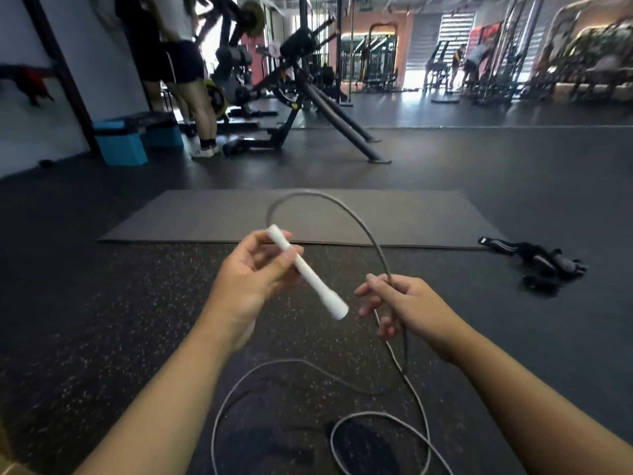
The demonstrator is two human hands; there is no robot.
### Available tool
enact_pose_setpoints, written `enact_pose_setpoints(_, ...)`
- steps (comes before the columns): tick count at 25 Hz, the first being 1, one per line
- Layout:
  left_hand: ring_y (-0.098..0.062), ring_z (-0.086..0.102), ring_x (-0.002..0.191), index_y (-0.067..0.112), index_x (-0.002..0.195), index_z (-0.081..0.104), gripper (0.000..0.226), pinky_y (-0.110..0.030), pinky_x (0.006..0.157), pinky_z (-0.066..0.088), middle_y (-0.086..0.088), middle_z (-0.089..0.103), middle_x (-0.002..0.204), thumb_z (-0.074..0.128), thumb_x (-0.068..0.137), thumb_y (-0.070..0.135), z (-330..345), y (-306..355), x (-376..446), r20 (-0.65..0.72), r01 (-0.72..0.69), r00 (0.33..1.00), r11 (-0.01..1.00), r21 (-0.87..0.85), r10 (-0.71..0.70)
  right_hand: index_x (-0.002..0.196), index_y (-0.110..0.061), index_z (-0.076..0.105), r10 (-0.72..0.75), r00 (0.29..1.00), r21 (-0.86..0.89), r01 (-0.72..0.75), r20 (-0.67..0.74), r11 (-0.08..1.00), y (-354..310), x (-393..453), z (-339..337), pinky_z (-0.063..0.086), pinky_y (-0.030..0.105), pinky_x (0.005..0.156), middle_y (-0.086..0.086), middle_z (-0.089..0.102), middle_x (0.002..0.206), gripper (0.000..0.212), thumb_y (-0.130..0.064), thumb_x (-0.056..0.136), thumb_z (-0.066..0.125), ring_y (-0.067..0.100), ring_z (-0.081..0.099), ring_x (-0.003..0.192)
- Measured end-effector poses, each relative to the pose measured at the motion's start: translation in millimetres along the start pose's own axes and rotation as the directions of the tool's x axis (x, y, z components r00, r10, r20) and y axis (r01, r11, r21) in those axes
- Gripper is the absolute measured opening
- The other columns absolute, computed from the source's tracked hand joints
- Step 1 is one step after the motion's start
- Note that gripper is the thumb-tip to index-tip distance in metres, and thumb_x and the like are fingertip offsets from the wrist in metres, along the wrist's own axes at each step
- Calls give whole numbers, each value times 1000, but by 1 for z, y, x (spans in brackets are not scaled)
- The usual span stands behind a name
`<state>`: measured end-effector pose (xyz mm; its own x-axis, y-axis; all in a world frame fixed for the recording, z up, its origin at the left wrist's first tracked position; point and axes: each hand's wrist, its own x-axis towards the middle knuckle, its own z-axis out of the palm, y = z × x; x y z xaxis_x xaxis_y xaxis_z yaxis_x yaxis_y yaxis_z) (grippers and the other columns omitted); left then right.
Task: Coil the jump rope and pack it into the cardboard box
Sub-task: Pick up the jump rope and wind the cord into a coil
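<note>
My left hand (253, 272) holds the white handle (308, 274) of the jump rope, tilted with its free end toward the lower right. The grey rope (346, 214) arcs up from the handle's far end and comes down into my right hand (400, 303), which is closed around it. Below that hand the rope hangs to the speckled floor and lies in loose loops (376, 419) between my forearms. A brown cardboard corner (7, 464) shows at the bottom left edge; I cannot tell whether it is the box.
A grey exercise mat (411, 217) lies on the floor just ahead. Black straps or gloves (541, 265) lie to the right. Blue step blocks (120, 142), gym machines (308, 97) and a standing person (185, 80) are at the back left.
</note>
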<state>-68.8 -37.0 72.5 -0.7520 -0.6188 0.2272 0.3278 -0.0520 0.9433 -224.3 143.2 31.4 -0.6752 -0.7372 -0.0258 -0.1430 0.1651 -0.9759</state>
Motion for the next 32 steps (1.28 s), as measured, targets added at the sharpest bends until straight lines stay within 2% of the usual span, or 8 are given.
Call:
enact_pose_setpoints(9,-24,77,91,11,114,58,25,-38,85,62,-21,68,127,63,92,3,15,13,-2,-180,94,971,942,-321,-158,97,-13,71,-256,967,64,255,3,965,-59,-8,19,25,21,41,14,59,74,27,-39,96,63,9,31,45)
enact_pose_setpoints(12,-22,49,135,23,148,34,79,-39,111,39,-11,37,157,79,83,16,10,35,-10,-430,60,899,950,307,82,99,-19,72,-329,943,-219,331,46,918,-72,-10,6,35,18,51,-4,60,69,16,-32,97,62,4,42,51)
enact_pose_setpoints(14,0,33,141,33,153,28,81,-25,115,26,8,30,159,74,88,27,20,67,-13,-122,-218,885,631,744,450,104,-25,69,-319,934,-391,357,162,848,-86,-10,-7,43,26,59,-8,64,73,15,-36,97,62,6,50,59)
enact_pose_setpoints(17,6,55,119,43,133,51,46,-32,106,46,21,61,131,57,90,60,59,108,9,450,-419,893,431,799,34,121,-29,55,-373,877,-569,481,304,667,-110,-9,-15,53,39,88,-13,68,107,32,-42,93,64,6,66,95)
enact_pose_setpoints(22,-18,69,88,16,113,62,46,-36,87,55,-8,74,101,54,94,57,89,114,42,577,-477,745,338,811,-335,105,-17,40,-413,859,-469,511,302,720,-132,-13,-31,53,50,82,-4,70,89,42,-28,86,76,16,64,81)
enact_pose_setpoints(26,0,64,78,21,98,73,41,-18,79,48,11,73,85,44,102,50,81,103,38,580,-497,717,300,814,-387,105,-14,39,-368,873,-385,475,320,792,-132,-18,-28,50,42,68,12,75,78,47,-19,83,80,31,61,67)
enact_pose_setpoints(28,3,52,56,18,94,70,42,-16,59,41,12,69,73,39,104,45,72,102,35,576,-461,739,361,811,-350,107,-18,47,-351,900,-357,426,257,831,-131,-19,-34,39,35,59,7,64,63,43,-30,83,81,22,48,58)
enact_pose_setpoints(32,-7,41,53,5,106,62,38,-22,51,37,-6,73,86,37,107,34,51,108,39,485,-119,853,831,544,-195,84,-11,62,-238,965,-91,249,111,964,-122,-27,-63,46,41,64,2,43,57,32,-42,90,68,23,46,59)
